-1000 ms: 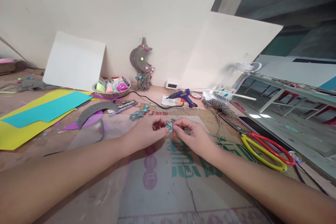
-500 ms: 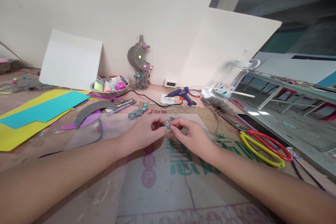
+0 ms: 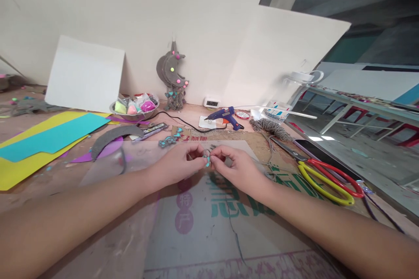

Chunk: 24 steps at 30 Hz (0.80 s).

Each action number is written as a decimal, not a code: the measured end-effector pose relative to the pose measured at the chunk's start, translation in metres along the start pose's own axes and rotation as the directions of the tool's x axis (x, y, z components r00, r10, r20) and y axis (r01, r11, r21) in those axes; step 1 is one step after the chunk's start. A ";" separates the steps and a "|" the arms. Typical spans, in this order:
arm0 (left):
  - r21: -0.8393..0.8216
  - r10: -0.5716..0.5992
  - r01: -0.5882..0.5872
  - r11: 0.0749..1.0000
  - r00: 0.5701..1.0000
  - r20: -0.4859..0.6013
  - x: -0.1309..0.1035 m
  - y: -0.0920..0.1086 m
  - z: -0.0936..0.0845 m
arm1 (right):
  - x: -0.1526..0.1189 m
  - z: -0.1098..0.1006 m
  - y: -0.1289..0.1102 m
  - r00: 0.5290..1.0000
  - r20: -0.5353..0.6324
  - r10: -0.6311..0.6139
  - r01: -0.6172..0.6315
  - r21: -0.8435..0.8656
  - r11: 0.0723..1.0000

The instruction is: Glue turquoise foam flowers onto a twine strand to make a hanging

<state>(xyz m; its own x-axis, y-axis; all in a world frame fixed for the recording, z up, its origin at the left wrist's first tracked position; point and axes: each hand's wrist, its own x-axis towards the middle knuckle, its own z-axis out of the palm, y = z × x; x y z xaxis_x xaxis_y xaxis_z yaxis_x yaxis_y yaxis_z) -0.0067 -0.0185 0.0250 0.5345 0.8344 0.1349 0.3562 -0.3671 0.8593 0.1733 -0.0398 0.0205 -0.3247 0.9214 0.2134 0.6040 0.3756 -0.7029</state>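
Observation:
Between the fingertips of both hands is a small turquoise and grey piece [image 3: 207, 161]. My left hand [image 3: 185, 162] pinches it from the left, thumb against the fingers. From the right, my right hand [image 3: 234, 163] pinches it too, its fingertips almost touching the left ones. A thin grey cord [image 3: 236, 237] hangs or lies below the hands over the translucent sheet [image 3: 196, 244]. Beyond my left hand rests a cluster of grey and turquoise pieces [image 3: 168, 141].
A glue gun [image 3: 225, 116] lies behind the hands, near a grey yarn bundle [image 3: 270, 128]. Scissors [image 3: 327, 178] and a phone [image 3: 327, 159] are at the right. Coloured sheets [image 3: 55, 135] lie left, a bowl [image 3: 134, 115] behind. A moon ornament [image 3: 172, 72] hangs on the wall.
The turquoise part between the fingertips shows a little more and sits slightly lower. Both hands stay nearly in place; the whole view has shifted slightly.

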 end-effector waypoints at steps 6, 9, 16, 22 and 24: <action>-0.039 0.026 -0.025 0.999 0.999 0.026 0.000 -0.001 -0.001 | 0.004 -0.006 -0.001 0.999 -0.030 0.035 -0.029 0.163 0.986; -0.024 0.022 -0.023 0.999 0.999 -0.044 0.001 -0.004 0.000 | 0.003 -0.008 -0.003 0.999 -0.037 0.009 -0.002 0.182 0.983; 0.029 -0.008 0.010 1.000 0.997 -0.074 0.001 -0.002 0.002 | 0.001 -0.007 -0.003 1.000 -0.017 0.020 -0.016 0.190 0.982; 0.037 0.004 -0.001 0.999 0.997 -0.082 -0.001 -0.001 0.004 | 0.002 -0.005 0.001 0.997 0.039 0.074 -0.079 0.168 0.983; 0.046 0.012 -0.008 0.999 0.996 -0.086 -0.001 -0.002 0.004 | 0.003 -0.004 0.002 0.994 0.064 0.089 -0.099 0.188 0.977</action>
<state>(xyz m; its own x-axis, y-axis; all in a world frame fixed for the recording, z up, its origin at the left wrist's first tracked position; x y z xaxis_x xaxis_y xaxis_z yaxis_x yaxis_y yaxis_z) -0.0048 -0.0203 0.0215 0.4711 0.8620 0.1870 0.3870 -0.3925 0.8343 0.1771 -0.0362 0.0224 -0.3157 0.9429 0.1062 0.4859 0.2568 -0.8354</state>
